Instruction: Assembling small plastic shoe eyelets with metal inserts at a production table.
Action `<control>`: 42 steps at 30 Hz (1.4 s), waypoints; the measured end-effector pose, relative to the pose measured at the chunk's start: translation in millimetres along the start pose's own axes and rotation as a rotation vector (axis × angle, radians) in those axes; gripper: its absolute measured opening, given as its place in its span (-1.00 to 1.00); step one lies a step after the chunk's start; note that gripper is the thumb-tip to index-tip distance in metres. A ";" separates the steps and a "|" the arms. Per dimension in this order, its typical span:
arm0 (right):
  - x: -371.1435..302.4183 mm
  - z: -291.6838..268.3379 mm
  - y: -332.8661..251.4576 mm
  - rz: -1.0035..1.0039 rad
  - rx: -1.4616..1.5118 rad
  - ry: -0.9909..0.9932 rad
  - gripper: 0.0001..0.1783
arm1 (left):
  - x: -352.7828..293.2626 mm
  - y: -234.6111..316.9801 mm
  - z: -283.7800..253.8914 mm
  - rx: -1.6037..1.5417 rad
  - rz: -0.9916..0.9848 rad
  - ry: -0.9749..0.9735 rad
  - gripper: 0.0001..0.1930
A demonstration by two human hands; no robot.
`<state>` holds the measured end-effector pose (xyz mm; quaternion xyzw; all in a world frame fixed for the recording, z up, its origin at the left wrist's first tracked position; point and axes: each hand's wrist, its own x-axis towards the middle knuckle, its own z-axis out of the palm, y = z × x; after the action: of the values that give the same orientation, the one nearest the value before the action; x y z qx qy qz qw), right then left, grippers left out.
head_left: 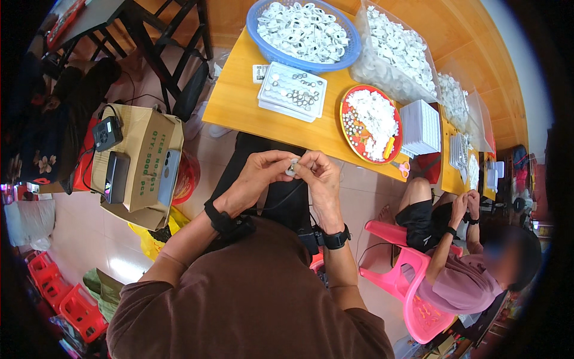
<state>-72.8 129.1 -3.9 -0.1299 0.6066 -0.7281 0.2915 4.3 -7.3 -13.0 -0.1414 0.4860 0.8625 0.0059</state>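
My left hand [263, 172] and my right hand [323, 178] meet in front of me, just short of the table's near edge. Fingertips of both pinch one small white plastic piece [292, 168], partly covered by the fingers. Beyond them on the table [239, 90] lies a stack of white trays [269, 97], the top one carrying several round silvery, coin-like discs. To its right, a red plate with a yellow rim [345, 122] bears a heap of small white pieces, silvery discs and a yellow-handled tool [389, 147].
A blue basket [354, 46] and a clear bin [382, 81] hold white plastic pieces. Tall stacked trays [421, 128] stand near pink-handled scissors [404, 169]. At left, a cardboard box [134, 140] supports phones. A co-worker [460, 272] sits at right on a pink chair [412, 269].
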 end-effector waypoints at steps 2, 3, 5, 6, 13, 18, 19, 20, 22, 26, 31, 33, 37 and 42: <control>-1.2 -1.8 -5.6 -0.018 0.043 0.015 -0.84 | -0.1 6.2 4.8 -0.133 -0.065 -0.031 -0.77; -3.0 -2.3 -5.4 -0.023 0.041 0.024 -0.84 | -0.9 8.4 7.0 -0.133 -0.067 -0.042 -0.77; -5.5 -3.6 -2.8 -0.092 -0.046 0.003 -0.81 | 0.6 11.8 12.0 -0.093 -0.126 0.023 -0.78; -5.9 -0.7 0.9 -0.080 -0.105 0.031 -0.78 | -0.2 12.8 11.6 -0.091 -0.127 -0.005 -0.78; -2.8 -0.4 17.5 -0.067 0.008 0.074 -0.78 | 0.5 5.9 4.0 -0.036 -0.123 -0.005 -0.78; -4.8 -15.1 9.5 -0.073 -0.086 0.098 -0.79 | 5.5 1.2 7.8 -0.128 -0.154 -0.042 -0.78; -4.1 -22.0 4.8 -0.090 -0.150 0.100 -0.79 | 5.7 0.9 8.6 -0.128 -0.155 -0.043 -0.78; -0.1 -39.1 7.8 -0.166 -0.253 0.140 -0.83 | 6.2 0.7 10.1 -0.128 -0.155 -0.038 -0.78; 8.1 -78.3 6.4 -0.222 -0.445 0.286 -0.90 | 6.8 0.3 11.7 -0.128 -0.154 -0.031 -0.78; 23.4 -143.4 -10.7 -0.302 -0.862 0.655 -0.93 | 6.1 0.2 8.0 -0.108 -0.166 -0.013 -0.78; 41.7 -169.3 -21.2 -0.259 -1.089 0.594 -0.88 | 4.4 -3.1 5.5 -0.119 -0.184 -0.012 -0.78; 47.7 -171.8 -18.5 -0.235 -1.175 0.484 -0.86 | 4.0 -4.4 7.6 -0.125 -0.193 -0.012 -0.78; 55.8 -167.0 -18.1 -0.312 -1.249 0.424 -0.84 | 2.8 -4.4 6.5 -0.124 -0.189 -0.011 -0.78; 63.2 -169.7 -21.6 -0.275 -1.273 0.327 -0.86 | 2.9 -2.4 4.5 -0.117 -0.204 -0.005 -0.76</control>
<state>-221.0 231.4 -32.6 -0.2406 0.9320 -0.2690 -0.0331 0.8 -2.6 -13.6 -0.1881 0.4179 0.8846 0.0865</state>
